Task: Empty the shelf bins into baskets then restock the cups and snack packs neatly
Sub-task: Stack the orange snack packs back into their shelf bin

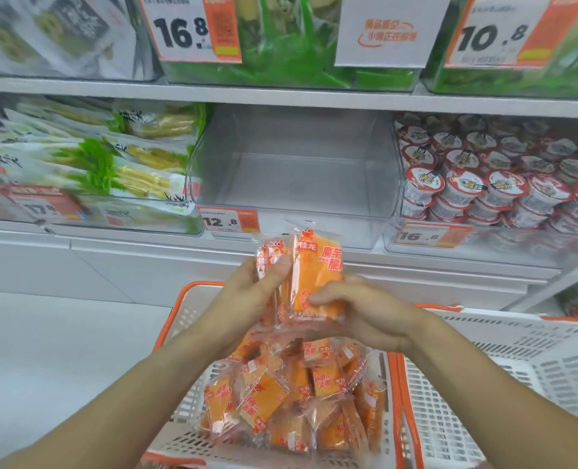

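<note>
A stack of orange snack packs (pixel 314 269) stands upright between my two hands, just below the shelf. My left hand (pixel 250 292) grips the stack from the left, thumb across the front packs. My right hand (pixel 358 309) holds it from the right and below, fingers curled on the front pack. Under my hands a white basket with orange rim (pixel 193 309) holds several more orange packs (pixel 281 404). Straight ahead on the shelf is a clear plastic bin (pixel 294 177) with nothing in it. The bin to its right is full of red-lidded cups (pixel 484 184).
A second white basket (pixel 518 374) sits at the right, nothing visible in it. Left of the clear bin is a bin of green and yellow packs (pixel 118 164). Price tags hang on the bin fronts. An upper shelf carries more bins of green packs (pixel 281 62).
</note>
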Demonstrator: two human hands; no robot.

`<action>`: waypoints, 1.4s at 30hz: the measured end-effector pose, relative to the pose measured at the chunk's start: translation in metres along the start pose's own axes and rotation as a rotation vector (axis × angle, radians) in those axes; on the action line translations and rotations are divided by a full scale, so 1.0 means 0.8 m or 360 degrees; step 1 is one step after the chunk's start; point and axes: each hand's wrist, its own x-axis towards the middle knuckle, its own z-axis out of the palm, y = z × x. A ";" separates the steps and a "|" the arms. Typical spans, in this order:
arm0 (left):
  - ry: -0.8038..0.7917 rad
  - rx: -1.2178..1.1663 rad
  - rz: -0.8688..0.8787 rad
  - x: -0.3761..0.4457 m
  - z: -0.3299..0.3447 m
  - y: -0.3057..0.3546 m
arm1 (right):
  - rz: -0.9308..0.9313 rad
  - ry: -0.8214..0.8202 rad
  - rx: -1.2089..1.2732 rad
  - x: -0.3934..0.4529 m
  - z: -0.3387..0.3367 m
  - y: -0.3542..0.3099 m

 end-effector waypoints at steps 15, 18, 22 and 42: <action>0.0076 0.0800 0.0648 0.023 -0.046 0.039 | -0.0339 0.0144 0.0177 0.034 0.022 -0.030; 0.0371 0.0660 0.0837 0.037 -0.066 0.042 | -0.0575 0.0282 0.0204 0.057 0.022 -0.045; 0.0856 0.1372 0.1143 0.077 -0.112 0.021 | -0.0903 0.0628 -0.0120 0.110 0.021 -0.096; 0.1081 0.1376 0.1302 0.159 -0.160 -0.034 | -0.0554 0.1153 -0.1101 0.400 -0.048 -0.155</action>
